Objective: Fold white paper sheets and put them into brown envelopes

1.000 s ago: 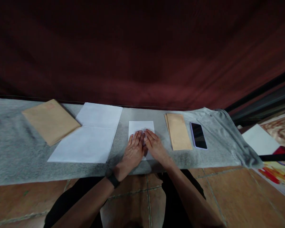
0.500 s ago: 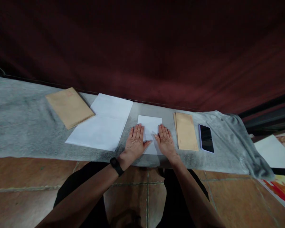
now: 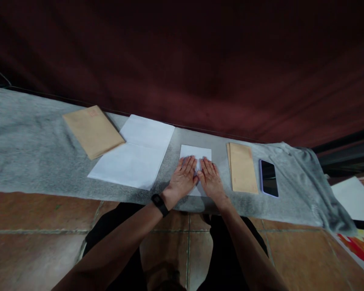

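A folded sheet of white paper (image 3: pixel 195 150) lies flat on the grey cloth in front of me, its lower middle partly covered by my hands. My left hand (image 3: pixel 183 177) rests palm down on it, fingers stretched out, a black band round the wrist. Close beside it, my right hand (image 3: pixel 210 180) also presses flat on the paper with its fingers extended. The thumbs nearly meet; I cannot tell whether they touch. Left of my hands are larger white sheets (image 3: pixel 136 157) with a crease across them.
Brown envelopes (image 3: pixel 94 131) overlap the white sheets at the left. More brown envelopes (image 3: pixel 243 167) lie right of my hands, beside a phone (image 3: pixel 269 178) with a dark screen. Grey cloth (image 3: pixel 33 153) covers the narrow bench, and a dark red curtain (image 3: pixel 182 72) hangs behind it.
My left hand has slid right across the folded paper, closer to my right hand. The right hand stays on the paper. The whole view has shifted slightly.
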Tool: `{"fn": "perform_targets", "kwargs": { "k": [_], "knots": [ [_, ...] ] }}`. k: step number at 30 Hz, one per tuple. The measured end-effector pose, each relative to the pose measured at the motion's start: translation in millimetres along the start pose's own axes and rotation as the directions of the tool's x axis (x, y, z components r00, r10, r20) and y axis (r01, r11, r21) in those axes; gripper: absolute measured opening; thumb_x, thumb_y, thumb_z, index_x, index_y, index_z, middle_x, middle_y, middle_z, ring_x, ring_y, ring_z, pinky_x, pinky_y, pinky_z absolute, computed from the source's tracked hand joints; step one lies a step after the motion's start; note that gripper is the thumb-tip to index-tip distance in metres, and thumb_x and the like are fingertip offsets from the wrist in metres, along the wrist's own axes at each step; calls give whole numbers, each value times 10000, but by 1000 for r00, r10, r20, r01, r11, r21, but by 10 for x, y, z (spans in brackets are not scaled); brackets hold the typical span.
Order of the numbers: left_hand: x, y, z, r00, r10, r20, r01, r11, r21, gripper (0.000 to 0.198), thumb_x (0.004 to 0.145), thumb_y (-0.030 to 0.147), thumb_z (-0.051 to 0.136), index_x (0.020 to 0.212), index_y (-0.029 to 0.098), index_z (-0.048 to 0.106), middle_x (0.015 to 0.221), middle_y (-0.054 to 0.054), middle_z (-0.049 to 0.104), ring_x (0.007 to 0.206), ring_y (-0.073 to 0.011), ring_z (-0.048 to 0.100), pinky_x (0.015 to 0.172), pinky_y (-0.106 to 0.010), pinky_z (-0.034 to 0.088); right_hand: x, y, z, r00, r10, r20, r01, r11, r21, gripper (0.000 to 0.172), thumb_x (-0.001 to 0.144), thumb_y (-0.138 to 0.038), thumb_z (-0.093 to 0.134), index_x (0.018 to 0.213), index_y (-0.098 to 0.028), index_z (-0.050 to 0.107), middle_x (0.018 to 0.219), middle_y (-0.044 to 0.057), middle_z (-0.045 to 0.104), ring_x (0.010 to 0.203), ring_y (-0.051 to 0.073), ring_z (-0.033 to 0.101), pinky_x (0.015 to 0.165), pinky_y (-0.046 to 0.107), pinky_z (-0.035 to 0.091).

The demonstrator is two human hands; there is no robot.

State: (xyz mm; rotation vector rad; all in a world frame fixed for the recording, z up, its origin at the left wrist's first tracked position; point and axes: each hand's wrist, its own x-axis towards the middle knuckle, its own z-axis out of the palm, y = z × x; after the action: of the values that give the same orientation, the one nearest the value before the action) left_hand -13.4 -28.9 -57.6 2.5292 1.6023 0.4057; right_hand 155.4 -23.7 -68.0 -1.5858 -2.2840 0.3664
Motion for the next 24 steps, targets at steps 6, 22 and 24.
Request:
{"fn": "perform_targets", "kwargs": {
  "k": [6, 22, 24],
  "knots": [
    [141, -76, 5, 999, -17, 36, 17, 1000, -14, 587, 1050, 291, 297, 1574, 39, 379, 1685, -177, 318, 1590, -284, 232, 1318, -511, 138, 87, -34, -19, 998, 56, 16, -55, 997, -56, 559, 1111, -374, 268, 1611, -149, 377, 1705, 124, 284, 1590, 256, 232, 1294, 507, 165],
    [330, -221, 16, 985, -175, 7, 175, 983, 52, 604, 1057, 316, 280, 1599, 54, 343, 1695, -168, 284, 1596, -277, 210, 1310, -475, 151, 282, -5, 65, 987, 156, -32, -159, 967, -201, 588, 1116, -426, 289, 1633, -148, 325, 1701, 118, 289, 1577, 277, 265, 1282, 492, 181],
    [300, -263, 7, 982, -188, -6, 188, 981, 55, 613, 1058, 326, 282, 1597, 40, 339, 1691, -172, 292, 1594, -277, 218, 1311, -468, 146, 252, 41, 62, 987, 150, -53, -157, 967, -201, 600, 1114, -431, 293, 1635, -133, 317, 1692, 136, 307, 1572, 283, 277, 1277, 500, 196]
  ]
}}
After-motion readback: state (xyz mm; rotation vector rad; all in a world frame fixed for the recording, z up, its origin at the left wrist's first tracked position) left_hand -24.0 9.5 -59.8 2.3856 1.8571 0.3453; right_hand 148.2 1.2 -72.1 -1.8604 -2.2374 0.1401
